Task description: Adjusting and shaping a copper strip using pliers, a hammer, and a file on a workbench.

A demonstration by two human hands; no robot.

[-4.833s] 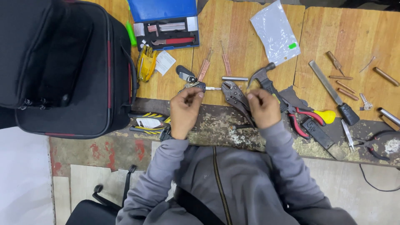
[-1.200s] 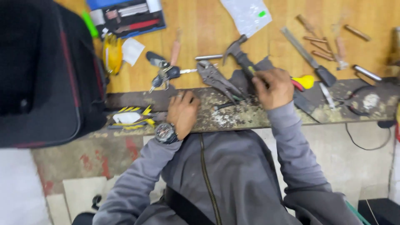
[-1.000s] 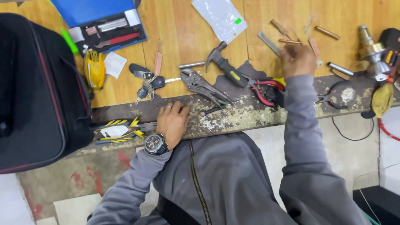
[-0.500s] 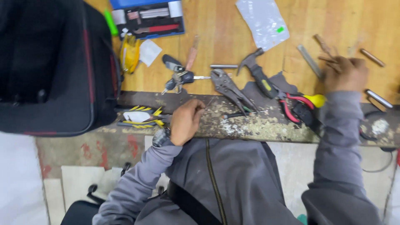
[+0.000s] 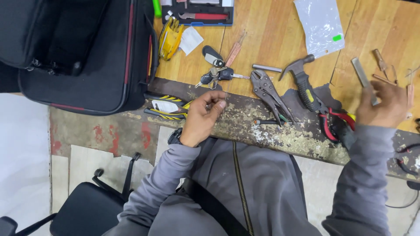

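while the left hand (image 5: 202, 117) pinches a thin wire (image 5: 226, 87) at the bench (image 5: 271, 43) edge, steadying it upright, the right hand (image 5: 385, 105) clasps a flat metal file (image 5: 362, 75) beyond the hammer (image 5: 304, 83).

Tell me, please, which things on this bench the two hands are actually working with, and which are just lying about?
In hand:
left hand pinching a thin wire
right hand lifting a flat metal file

Lying about:
locking pliers
hammer
bunch of keys
black bag
blue tool case
plastic bag
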